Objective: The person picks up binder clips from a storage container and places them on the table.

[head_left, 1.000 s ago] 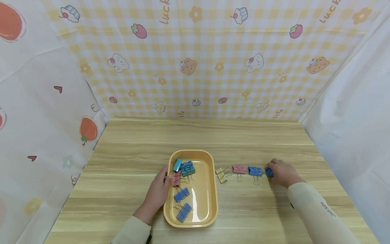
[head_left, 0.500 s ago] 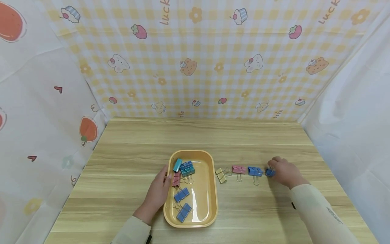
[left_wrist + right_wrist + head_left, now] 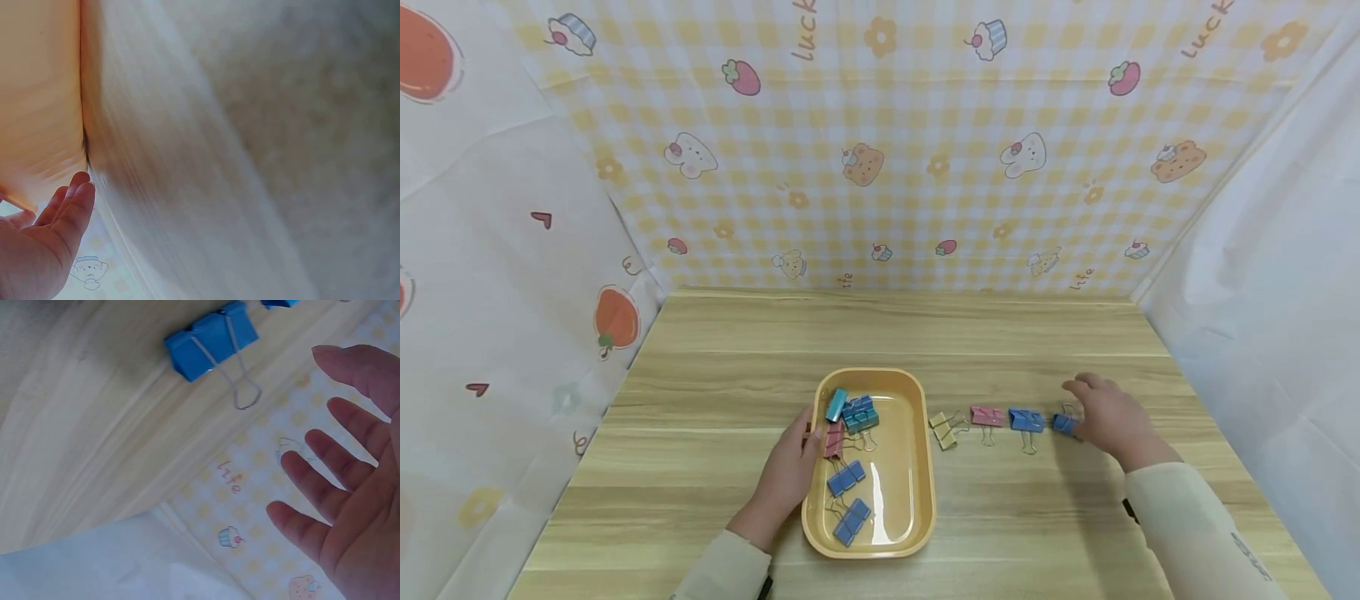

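Note:
My left hand [image 3: 788, 468] rests against the left side of a yellow tray [image 3: 930, 500]; in the left wrist view its fingers [image 3: 74, 215] look straight beside the tray wall. Several binder clips lie in the tray: teal, pink and blue, among them a blue one [image 3: 852, 522] near the front. To the right, a row runs along the table: a yellow binder clip [image 3: 943, 431], a pink one [image 3: 988, 416], a blue one [image 3: 1026, 420] and, at the end, another blue one [image 3: 1063, 423]. My right hand [image 3: 1118, 422] is over that last clip's right side, fingers spread, holding nothing.
The clips and tray are on a wood-grain table [image 3: 1000, 517]. A yellow checked cloth [image 3: 925, 208] hangs behind it, with white cloths [image 3: 1262, 250] at both sides.
My right hand has released the last blue binder clip and drawn back a little to the right, fingers opening, which uncovers the clip. The left hand and tray stay in place.

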### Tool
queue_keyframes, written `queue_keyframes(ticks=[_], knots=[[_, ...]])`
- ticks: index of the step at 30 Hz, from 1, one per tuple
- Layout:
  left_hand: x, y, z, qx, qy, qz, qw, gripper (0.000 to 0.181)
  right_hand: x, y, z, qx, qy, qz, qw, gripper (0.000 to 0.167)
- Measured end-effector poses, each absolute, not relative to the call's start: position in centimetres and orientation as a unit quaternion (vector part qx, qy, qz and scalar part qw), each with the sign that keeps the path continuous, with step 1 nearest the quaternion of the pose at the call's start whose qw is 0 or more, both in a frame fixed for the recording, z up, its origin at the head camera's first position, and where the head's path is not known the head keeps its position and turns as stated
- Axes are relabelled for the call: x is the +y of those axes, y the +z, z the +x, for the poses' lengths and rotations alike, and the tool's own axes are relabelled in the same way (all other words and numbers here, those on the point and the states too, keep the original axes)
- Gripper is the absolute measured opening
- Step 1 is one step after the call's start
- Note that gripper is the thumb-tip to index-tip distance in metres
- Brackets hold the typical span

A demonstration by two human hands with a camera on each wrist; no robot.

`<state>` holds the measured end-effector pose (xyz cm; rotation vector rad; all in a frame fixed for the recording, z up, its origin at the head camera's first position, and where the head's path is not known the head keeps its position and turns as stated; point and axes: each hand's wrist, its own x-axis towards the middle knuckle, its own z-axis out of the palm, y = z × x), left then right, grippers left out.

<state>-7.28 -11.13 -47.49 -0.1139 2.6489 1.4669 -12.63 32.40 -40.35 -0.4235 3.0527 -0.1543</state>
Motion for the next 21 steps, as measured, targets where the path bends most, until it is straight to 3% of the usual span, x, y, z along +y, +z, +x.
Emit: queue_keyframes(ticks=[10,21], knots=[[-11.1,-47.5,-7.3,0.874,0.482,-0.037,0.055,0.054,29.8,-38.8,-12.4,0.983,-0.051,-0.168,-0.061,0.064],[-11.1,-47.7,-7.4,0.871,0.487,-0.039,0.058,0.055,27.2,-38.4,-11.9,0.974,-0.096,-0.178,-0.099,0.064]])
